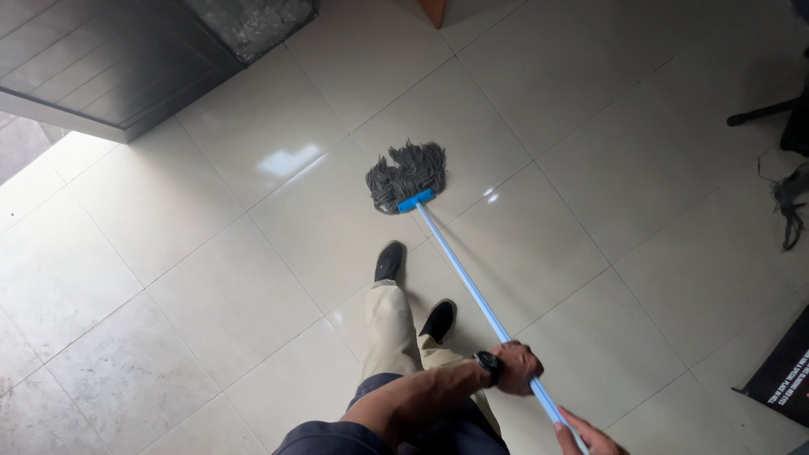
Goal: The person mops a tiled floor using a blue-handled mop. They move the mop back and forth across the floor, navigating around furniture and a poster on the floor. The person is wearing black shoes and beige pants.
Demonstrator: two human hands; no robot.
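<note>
From the head camera, looking straight down, a good deal is cut off. The right hand (pixel 590 438) sits at the bottom edge of the frame, so only its knuckles and a few fingers show; it lies along the low end of the mop handle (pixel 472 282), but I cannot tell how firmly it is wrapped round it. The handle's top end runs out of the picture there too. The left hand (pixel 516 368), with a dark watch (pixel 489 364) at the wrist, is curled tight around the pale blue handle a little further up.

From those hands the handle slants away up and to the left, to a blue clamp joined to the grey string mop head (pixel 407 174), which lies spread flat on the glossy pale floor tiles (pixel 253 278), well ahead of the hands and just beyond the two black shoes (pixel 389 261). At the right edge, a dark mat (pixel 788 371) and some tangled dark cords (pixel 790 202) are partly out of frame and hard to make out.
</note>
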